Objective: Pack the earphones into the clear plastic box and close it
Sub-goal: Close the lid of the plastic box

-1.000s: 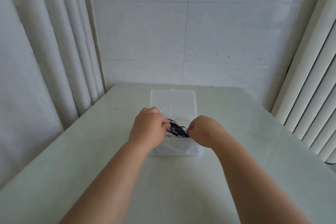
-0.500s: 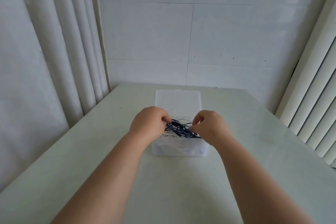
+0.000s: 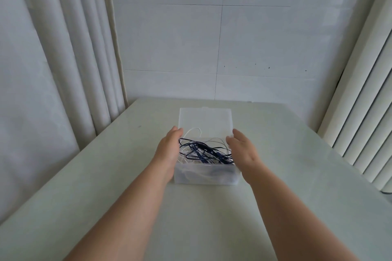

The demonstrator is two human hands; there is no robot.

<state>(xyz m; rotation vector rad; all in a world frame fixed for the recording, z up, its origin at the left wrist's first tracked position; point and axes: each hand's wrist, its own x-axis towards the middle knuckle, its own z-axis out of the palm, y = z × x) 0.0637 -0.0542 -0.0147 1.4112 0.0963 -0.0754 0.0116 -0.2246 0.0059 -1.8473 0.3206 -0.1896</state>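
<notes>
From my feed, a pale table (image 3: 106,207) fills the near ground; a pleated curtain (image 3: 74,59) hangs on the left, vertical blinds (image 3: 364,123) stand on the right, and a white panelled wall (image 3: 212,38) closes the far side; nothing lies between the camera and the box except my operator's two forearms, which cover its near corners.

The left hand (image 3: 168,146) lies along the left wall of the box with its fingers straight and together, holding nothing; its fingertips reach the near left corner of the lid; whether the palm presses the wall I cannot tell. The right hand (image 3: 244,150) flanks the right wall the same way, fingers straight and relaxed, thumb just beside the rim, nothing gripped.

The clear plastic box (image 3: 205,175) sits mid-table between the two hands; its lid (image 3: 204,121) is swung back to the far side, so the box is open. Inside lie tangled earphones: a dark blue cable (image 3: 203,150) heaped on top, and a white cable (image 3: 192,132) whose loop rises above the far rim against the lid.
</notes>
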